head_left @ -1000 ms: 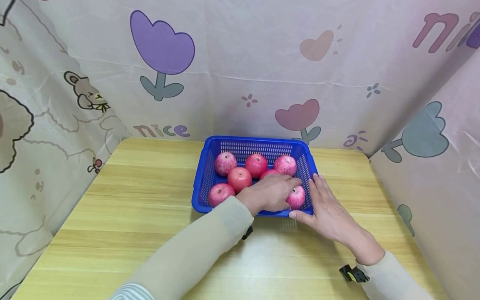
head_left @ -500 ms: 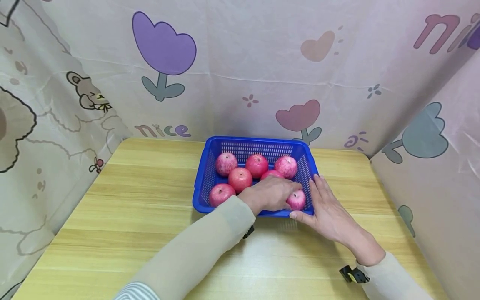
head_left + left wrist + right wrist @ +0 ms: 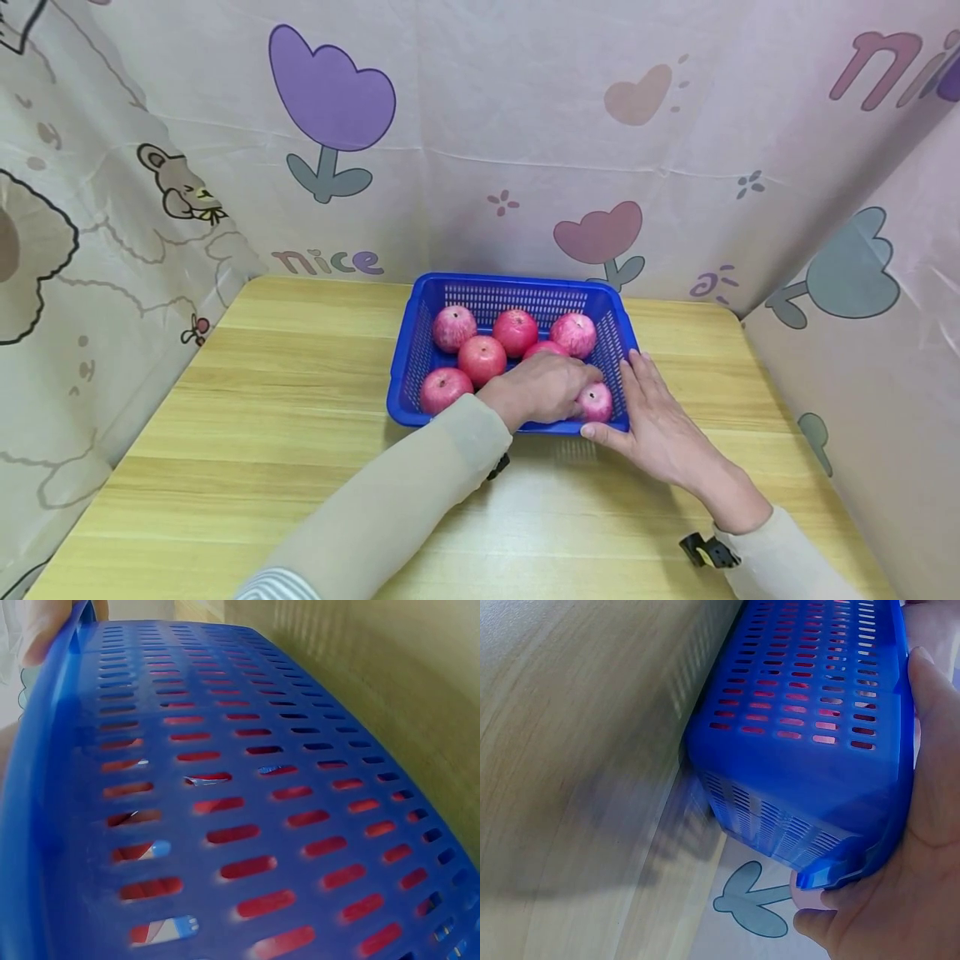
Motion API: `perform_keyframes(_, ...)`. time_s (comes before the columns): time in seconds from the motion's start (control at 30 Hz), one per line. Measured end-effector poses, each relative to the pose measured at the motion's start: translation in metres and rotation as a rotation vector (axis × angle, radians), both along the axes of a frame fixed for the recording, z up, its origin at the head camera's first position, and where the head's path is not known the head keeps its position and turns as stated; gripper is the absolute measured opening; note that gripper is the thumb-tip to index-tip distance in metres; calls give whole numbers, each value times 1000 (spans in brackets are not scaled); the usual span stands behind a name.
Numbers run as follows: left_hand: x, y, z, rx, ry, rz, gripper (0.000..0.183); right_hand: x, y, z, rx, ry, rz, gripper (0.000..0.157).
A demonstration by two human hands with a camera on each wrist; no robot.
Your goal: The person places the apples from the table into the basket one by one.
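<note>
In the head view, a blue plastic basket (image 3: 400, 367) holds several red apples. My left hand (image 3: 542, 387) reaches into its front right part, fingers curved around the left and far sides of a pinkish apple (image 3: 596, 403). Another apple (image 3: 545, 348) is partly covered by that hand. My right hand (image 3: 663, 425) lies against the basket's front right corner, fingers stretched along the right side and thumb at the front rim. The right wrist view shows the right hand's palm (image 3: 922, 847) along the rim. In the left wrist view the basket's slotted wall (image 3: 225, 787) hides most of the left hand.
The basket stands on a wooden table (image 3: 300, 400), near its back edge. A printed cloth (image 3: 465, 125) hangs behind the table and along both sides. Other apples (image 3: 482, 360) fill the basket's left and back, including one by the front left corner (image 3: 446, 390).
The pinkish apple has shifted slightly toward the front of the basket, with the left hand's fingers at it. The right hand stays at the corner. The view has drifted a little.
</note>
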State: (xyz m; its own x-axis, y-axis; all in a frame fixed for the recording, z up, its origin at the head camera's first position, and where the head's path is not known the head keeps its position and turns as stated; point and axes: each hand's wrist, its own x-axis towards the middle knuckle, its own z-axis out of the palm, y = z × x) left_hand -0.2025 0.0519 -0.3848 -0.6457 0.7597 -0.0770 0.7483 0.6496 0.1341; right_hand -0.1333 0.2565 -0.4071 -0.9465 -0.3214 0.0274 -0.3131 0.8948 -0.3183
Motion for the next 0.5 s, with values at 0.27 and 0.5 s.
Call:
perform_keyframes(0.27,4,-5,5,17,-17,19,41,0,0,0,4,-4,1,118)
perform_keyframes(0.5,8,-15,17,16,-102,110,50,1,0,0,9,-1,-3,118)
